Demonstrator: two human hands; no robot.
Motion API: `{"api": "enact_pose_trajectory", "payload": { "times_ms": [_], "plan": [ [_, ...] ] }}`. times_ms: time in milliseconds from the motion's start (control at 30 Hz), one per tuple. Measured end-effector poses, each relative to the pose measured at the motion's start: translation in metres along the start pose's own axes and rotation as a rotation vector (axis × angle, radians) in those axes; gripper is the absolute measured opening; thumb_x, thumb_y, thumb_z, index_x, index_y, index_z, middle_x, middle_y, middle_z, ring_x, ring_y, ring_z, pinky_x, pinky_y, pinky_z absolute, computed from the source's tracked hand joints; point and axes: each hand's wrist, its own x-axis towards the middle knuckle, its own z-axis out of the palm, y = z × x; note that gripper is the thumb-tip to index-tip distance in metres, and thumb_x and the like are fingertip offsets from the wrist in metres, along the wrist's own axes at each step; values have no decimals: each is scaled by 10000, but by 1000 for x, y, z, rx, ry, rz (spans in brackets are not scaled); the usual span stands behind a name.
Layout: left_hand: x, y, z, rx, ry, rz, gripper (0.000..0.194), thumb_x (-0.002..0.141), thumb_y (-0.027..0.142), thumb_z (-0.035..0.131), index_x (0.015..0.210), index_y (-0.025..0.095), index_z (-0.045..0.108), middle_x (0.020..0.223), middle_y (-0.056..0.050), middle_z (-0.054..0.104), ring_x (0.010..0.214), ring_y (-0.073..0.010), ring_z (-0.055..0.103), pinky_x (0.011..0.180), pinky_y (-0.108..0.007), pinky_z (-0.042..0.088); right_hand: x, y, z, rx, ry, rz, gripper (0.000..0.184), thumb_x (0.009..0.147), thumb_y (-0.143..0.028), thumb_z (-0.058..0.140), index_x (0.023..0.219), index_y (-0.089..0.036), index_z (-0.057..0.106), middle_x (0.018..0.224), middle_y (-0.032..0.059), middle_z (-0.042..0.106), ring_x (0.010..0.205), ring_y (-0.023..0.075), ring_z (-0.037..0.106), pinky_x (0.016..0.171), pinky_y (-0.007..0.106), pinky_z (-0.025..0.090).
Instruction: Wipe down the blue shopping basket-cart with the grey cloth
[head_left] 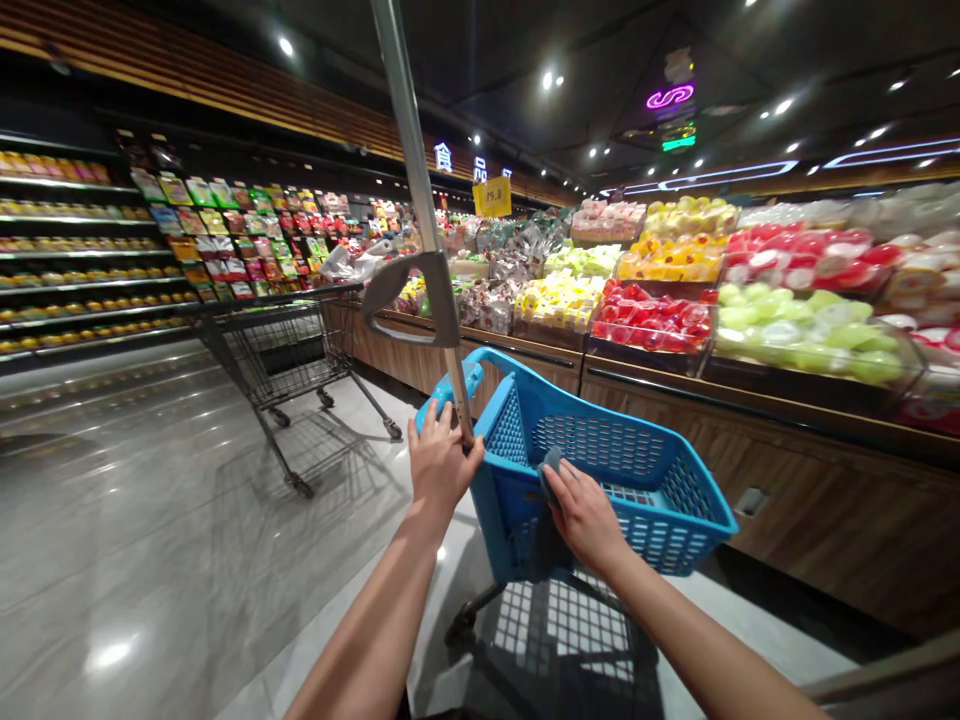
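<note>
The surface is a glossy grey tiled floor (150, 560) in a store aisle under a dark ceiling with spot lamps. Stocked wall shelves (75, 250) stand at the far left. A wood-panelled display counter (660, 420) borders the right side; the blue plastic shopping cart (637, 440) stands beside it, in front of the person. Open floor extends left of the cart, up to a black wire shopping trolley (292, 360).

Clear bins on the counter hold wrapped goods: red pieces (652, 318), pale green pieces (810, 335) and yellow pieces (559, 300). The perforated basket of the cart shows no load. A silver metal pole (416, 130) with a grey plastic loop (442, 300) rises at the cart handle.

Left hand (442, 465): fingers spread over the blue handle, thumb near the pole base, not closed. Right hand (589, 515): fingers closed on a blue-grey cloth (551, 462) at the near basket rim
</note>
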Motion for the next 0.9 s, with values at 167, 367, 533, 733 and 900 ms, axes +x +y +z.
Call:
{"api": "enact_pose_trajectory", "payload": {
  "times_ms": [167,367,533,733,900],
  "plan": [
    [0,-1,2,43,3,20,328,893,438,512,1044,240,725,1402,-100,539,1405,-335,315,1139,-615,194,-28,28,-12,-42,-32,8,509,926,-191,484,1431,-163,422,1370,132,544,1312,284,447,1031,460,429],
    [0,1,0,16,12,34,303,889,426,516,999,250,736,1375,-93,564,1398,-338,329,1138,-628,185,-69,74,-30,-75,-84,15,518,938,-272,491,1443,-189,406,1380,136,541,1308,282,466,1029,475,437],
    [0,6,-3,-2,-1,56,299,899,435,505,959,259,739,1347,-85,590,1390,-335,346,1138,-635,166,-110,122,-45,-124,-93,117,499,947,-331,476,1426,-203,425,1348,139,568,1270,285,511,1057,504,410],
    [-4,17,1,19,17,40,335,899,455,497,935,224,737,1323,-121,605,1371,-329,377,1145,-621,153,-119,136,-52,-120,-59,238,481,946,-289,428,1414,-178,426,1338,137,567,1289,284,487,1047,495,413],
    [-7,22,4,24,39,22,341,908,460,485,965,224,724,1350,-124,584,1374,-312,376,1147,-609,149,-78,85,-40,-113,-70,244,507,902,-224,472,1408,-207,442,1336,97,577,1339,289,412,1042,494,393]
  ]
}}
